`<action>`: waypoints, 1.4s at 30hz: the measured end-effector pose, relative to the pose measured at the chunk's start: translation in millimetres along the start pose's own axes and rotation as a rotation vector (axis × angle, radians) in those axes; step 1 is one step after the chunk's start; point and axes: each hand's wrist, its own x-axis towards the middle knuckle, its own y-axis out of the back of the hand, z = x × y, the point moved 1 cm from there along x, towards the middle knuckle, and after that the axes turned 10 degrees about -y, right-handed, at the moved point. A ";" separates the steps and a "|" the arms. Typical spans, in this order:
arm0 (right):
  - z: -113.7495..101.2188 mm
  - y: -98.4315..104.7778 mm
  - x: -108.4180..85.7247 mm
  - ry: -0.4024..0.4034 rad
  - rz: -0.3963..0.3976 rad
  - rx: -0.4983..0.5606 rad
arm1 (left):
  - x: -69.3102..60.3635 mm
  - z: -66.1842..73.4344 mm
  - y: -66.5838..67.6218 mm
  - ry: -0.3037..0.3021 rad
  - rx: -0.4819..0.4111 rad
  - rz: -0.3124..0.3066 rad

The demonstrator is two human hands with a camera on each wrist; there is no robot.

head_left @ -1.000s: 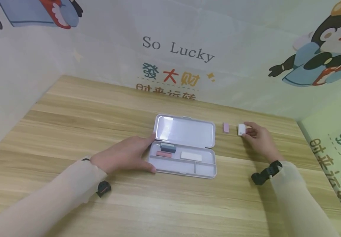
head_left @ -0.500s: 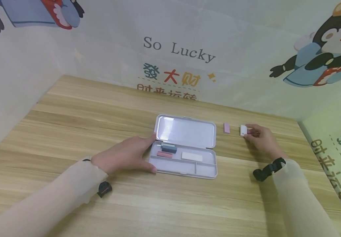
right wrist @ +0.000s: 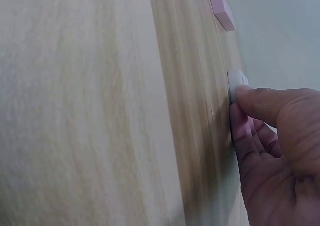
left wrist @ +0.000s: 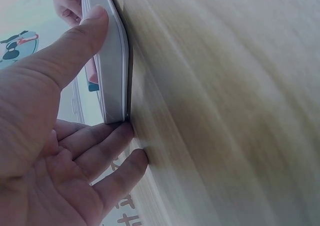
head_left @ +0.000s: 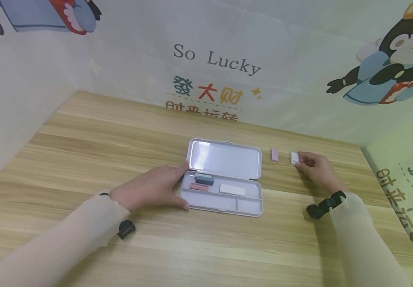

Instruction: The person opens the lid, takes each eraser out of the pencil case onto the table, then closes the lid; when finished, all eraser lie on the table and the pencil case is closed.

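Observation:
An open pencil case [head_left: 224, 159] lies on the table, its lid folded back. My left hand [head_left: 152, 186] holds its left end, thumb at the front corner and fingers by the hinge side; in the left wrist view the thumb [left wrist: 75, 48] rests against the case's side. At the right, my right hand [head_left: 315, 167] pinches a small white eraser [head_left: 294, 158] between thumb and fingers, low at the tabletop. In the right wrist view the thumb covers part of this eraser [right wrist: 236, 83]. A pink eraser [head_left: 274, 155] lies on the table between it and the case.
Inside the tray sit a dark blue block [head_left: 204, 181], a pink block [head_left: 199, 187], a partly hidden pale green block [head_left: 202, 175] and a white block [head_left: 232, 189]. Dividers [head_left: 236, 203] split the tray. A printed cloth backdrop [head_left: 131, 59] borders the wooden table [head_left: 206, 247].
My right hand has shifted slightly right with the white eraser, which has turned a little. The left hand and the pencil case have stayed in place.

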 end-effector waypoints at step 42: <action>-85.7 -44.0 -54.2 0.441 0.044 -0.051 | -0.7 3.9 1.1 0.020 0.013 -0.020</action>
